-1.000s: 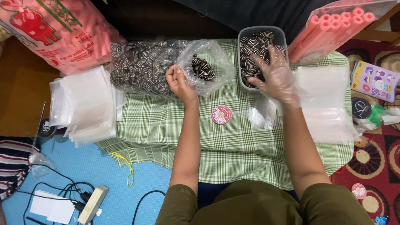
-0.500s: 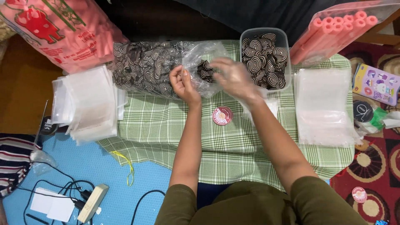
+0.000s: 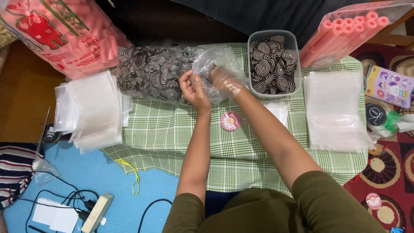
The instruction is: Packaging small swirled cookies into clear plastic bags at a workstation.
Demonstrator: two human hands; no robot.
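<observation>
Fingers of the left hand pinch the clear bag mouth open; gloved right hand fingers reach inside, their closure hidden.

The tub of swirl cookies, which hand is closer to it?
Right. The right hand, in a clear glove, is just beside the tub; the left hand is farther away, gripping the big clear bag.

A green checked cloth covers the low desk. To the left lies a blue mat with a white power strip and black cables, beside bare brown floor. A patterned red rug lies at the right.
</observation>
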